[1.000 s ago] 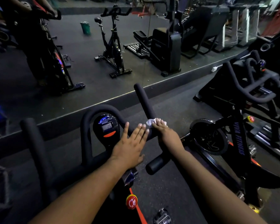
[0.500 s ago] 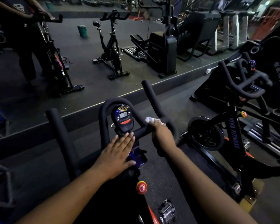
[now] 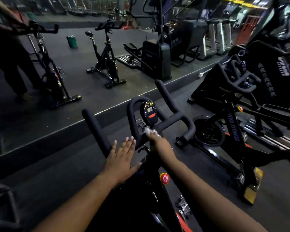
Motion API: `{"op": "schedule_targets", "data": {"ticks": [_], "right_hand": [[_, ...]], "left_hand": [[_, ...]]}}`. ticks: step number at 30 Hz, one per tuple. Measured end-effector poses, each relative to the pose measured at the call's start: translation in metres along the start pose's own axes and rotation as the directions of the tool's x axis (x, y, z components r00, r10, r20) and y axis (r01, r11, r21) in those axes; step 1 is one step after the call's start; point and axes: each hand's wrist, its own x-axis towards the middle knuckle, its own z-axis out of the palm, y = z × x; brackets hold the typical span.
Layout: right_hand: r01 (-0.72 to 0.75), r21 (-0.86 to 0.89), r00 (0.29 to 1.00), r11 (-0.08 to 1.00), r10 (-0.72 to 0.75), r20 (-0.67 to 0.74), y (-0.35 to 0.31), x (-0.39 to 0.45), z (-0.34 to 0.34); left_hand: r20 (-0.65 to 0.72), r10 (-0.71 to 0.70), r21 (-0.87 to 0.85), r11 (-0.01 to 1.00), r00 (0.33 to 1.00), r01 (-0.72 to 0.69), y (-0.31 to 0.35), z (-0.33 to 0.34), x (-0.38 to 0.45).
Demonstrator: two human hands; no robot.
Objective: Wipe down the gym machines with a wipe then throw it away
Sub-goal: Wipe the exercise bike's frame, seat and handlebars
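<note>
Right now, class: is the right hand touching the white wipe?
Touching. The head view shows the right hand pressing the white wipe against the handlebar.

Right hand (image 3: 159,141) presses wipe (image 3: 149,130) onto handlebar (image 3: 171,121)

White wipe (image 3: 149,130), blk handlebars (image 3: 171,121), red knob (image 3: 164,178).

White crumpled wipe (image 3: 149,130) pressed against black padded handlebar (image 3: 171,121) below console
</note>
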Motion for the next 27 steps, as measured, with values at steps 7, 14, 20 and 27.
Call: {"op": "schedule_targets", "data": {"ticks": [7,14,20,27], "right_hand": [[0.144,0.105,0.988,0.984,-0.15,0.049,-0.002,-0.04,-0.018],[0.142,-0.199,0.988,0.97,-0.128,0.083,-0.032,-0.081,0.044],[0.149,-0.29,0.985,0.945,-0.169,-0.046,-0.007,-0.128,0.035],[0.078,-0.12,0.997,0.99,-0.079,-0.004,-0.025,-0.131,0.04]], "left_hand": [[-0.033,0.057,-0.056,0.997,0.998,-0.058,-0.004,0.009,-0.023],[0.058,0.091,0.043,0.995,0.994,-0.093,-0.008,0.001,-0.026],[0.048,0.109,-0.021,0.994,0.993,-0.108,-0.009,0.0,-0.025],[0.05,0.068,-0.033,0.997,0.996,-0.067,-0.003,-0.002,-0.028]]}}
